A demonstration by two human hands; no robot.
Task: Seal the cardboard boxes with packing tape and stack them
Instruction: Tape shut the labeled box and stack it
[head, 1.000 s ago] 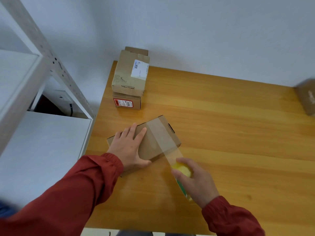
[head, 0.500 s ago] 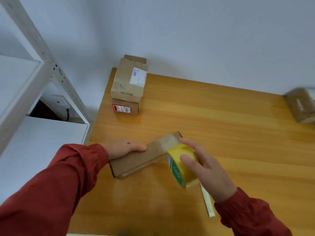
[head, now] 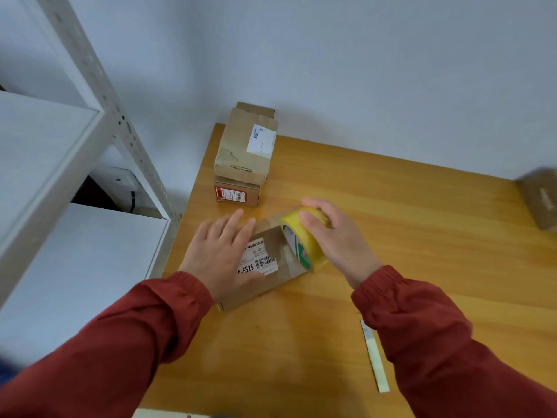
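A small flat cardboard box [head: 271, 282] with a white barcode label facing up lies on the wooden table [head: 407, 236]. My left hand [head: 220, 251] rests flat on the box's left part, fingers straight. My right hand [head: 334, 236] grips a yellow roll of packing tape [head: 301, 239] held on the box's right end, with clear tape running over the box top. At the table's back left corner two cardboard boxes [head: 244, 155] stand stacked, the upper one with a white label, the lower one with a red label.
A pale strip [head: 373, 357] lies on the table near my right sleeve. Another cardboard box [head: 539, 197] sits blurred at the right edge. A white metal shelf unit [head: 75, 146] stands left of the table, and a grey wall runs behind.
The box has been turned over so its labelled face is up. My left hand went from its edge to flat on top. My right hand carried the tape roll up over the box's right end.
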